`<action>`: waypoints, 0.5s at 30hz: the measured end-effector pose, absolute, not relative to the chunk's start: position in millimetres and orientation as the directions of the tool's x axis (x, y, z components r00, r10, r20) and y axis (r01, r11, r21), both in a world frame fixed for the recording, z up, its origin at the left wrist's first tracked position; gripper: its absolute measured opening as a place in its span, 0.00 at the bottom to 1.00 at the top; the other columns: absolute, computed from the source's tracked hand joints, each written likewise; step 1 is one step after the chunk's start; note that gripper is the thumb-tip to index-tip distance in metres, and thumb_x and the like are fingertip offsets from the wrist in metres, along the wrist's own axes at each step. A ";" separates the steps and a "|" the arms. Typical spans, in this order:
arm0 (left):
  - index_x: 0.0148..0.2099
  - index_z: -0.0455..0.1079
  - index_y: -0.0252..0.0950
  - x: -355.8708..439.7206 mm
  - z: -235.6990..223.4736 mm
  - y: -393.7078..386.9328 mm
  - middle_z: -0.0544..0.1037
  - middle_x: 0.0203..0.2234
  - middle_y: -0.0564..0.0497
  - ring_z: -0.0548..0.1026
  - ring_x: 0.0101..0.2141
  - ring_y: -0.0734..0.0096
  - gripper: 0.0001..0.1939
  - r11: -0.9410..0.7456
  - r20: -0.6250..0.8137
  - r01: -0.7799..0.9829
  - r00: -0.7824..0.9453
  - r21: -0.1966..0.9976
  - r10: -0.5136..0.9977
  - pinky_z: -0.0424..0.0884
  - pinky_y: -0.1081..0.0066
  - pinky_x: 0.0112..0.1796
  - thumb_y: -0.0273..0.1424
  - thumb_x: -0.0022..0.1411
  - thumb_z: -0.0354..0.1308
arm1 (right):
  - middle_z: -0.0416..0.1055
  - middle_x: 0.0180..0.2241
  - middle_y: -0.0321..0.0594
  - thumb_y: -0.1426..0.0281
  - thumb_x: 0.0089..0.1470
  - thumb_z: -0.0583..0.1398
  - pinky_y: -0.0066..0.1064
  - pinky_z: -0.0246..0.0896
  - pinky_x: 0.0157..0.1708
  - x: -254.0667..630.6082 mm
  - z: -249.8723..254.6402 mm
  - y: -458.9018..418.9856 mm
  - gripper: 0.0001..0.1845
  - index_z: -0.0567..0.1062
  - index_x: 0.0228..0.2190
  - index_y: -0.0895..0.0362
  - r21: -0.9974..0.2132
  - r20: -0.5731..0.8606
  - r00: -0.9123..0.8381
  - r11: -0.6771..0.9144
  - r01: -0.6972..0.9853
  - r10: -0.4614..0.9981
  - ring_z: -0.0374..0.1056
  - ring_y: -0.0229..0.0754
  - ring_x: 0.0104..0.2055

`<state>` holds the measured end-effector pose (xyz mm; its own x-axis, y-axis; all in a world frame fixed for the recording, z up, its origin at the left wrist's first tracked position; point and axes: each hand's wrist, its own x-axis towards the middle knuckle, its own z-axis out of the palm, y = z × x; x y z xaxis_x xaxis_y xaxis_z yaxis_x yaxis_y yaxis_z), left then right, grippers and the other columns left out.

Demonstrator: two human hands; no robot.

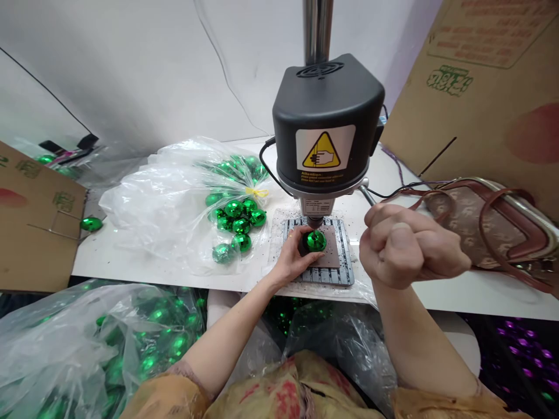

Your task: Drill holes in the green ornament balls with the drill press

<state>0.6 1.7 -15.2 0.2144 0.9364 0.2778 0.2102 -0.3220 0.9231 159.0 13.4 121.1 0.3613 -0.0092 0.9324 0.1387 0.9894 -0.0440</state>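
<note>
My left hand (294, 254) pinches a shiny green mirror-faceted ball (317, 241) between thumb and fingers. That ball sits over a brown square board (332, 253) on the slotted metal base (346, 273) of a bench drill press (329, 122). The drill's chuck (315, 222) is directly above the ball; whether the bit touches it is hidden. On the right, my right hand (408, 244) is closed in a fist around the end of the press's metal lever (367, 193). Dark shavings are scattered about the base.
Left of the press, several green balls (241, 226) lie in and beside a clear plastic bag (152, 203). A larger bag of green balls (148, 349) stands below the table edge. Cardboard boxes (489, 105) flank both sides, with a patterned handbag (476, 215) at right.
</note>
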 end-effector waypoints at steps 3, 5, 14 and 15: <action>0.54 0.63 0.40 0.3 -15.8 1.3 0.73 0.51 0.44 0.72 0.53 0.56 0.27 -0.322 0.277 0.218 0.212 0.921 0.937 0.67 0.55 0.54 0.36 0.55 0.70 | 0.44 0.16 0.30 0.79 0.49 0.56 0.29 0.40 0.16 158.1 116.6 10.9 0.25 0.42 0.20 0.57 -0.075 0.923 0.384 0.985 0.153 0.011 0.41 0.26 0.16; 0.54 0.63 0.40 0.5 -16.4 1.8 0.73 0.51 0.44 0.72 0.52 0.56 0.27 -0.321 0.277 0.222 0.206 0.921 0.938 0.68 0.56 0.54 0.36 0.55 0.70 | 0.43 0.15 0.30 0.78 0.50 0.57 0.28 0.40 0.16 157.3 124.4 8.8 0.25 0.42 0.19 0.58 -0.124 0.918 0.392 0.980 0.157 0.053 0.42 0.26 0.16; 0.51 0.65 0.38 1.7 7.2 -26.8 0.74 0.44 0.46 0.75 0.46 0.61 0.25 -0.363 0.407 0.411 -0.021 0.836 0.913 0.72 0.62 0.47 0.36 0.54 0.69 | 0.50 0.12 0.29 0.74 0.54 0.59 0.29 0.40 0.16 149.0 197.5 15.1 0.23 0.53 0.15 0.56 -0.458 0.767 0.537 0.886 0.077 0.351 0.48 0.29 0.14; 0.50 0.65 0.38 -2.0 9.0 -38.2 0.74 0.42 0.47 0.75 0.44 0.63 0.24 -0.399 0.461 0.465 -0.023 0.790 0.887 0.72 0.63 0.45 0.36 0.54 0.69 | 0.50 0.12 0.29 0.74 0.55 0.59 0.29 0.40 0.17 149.5 198.0 15.9 0.23 0.54 0.15 0.56 -0.462 0.765 0.538 0.884 0.074 0.354 0.48 0.29 0.14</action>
<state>-2.0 -38.2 9.0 -0.0225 0.8870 0.4613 0.4647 -0.3992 0.7904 149.5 15.9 198.0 0.5382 0.3544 0.7646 0.0737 0.8840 -0.4616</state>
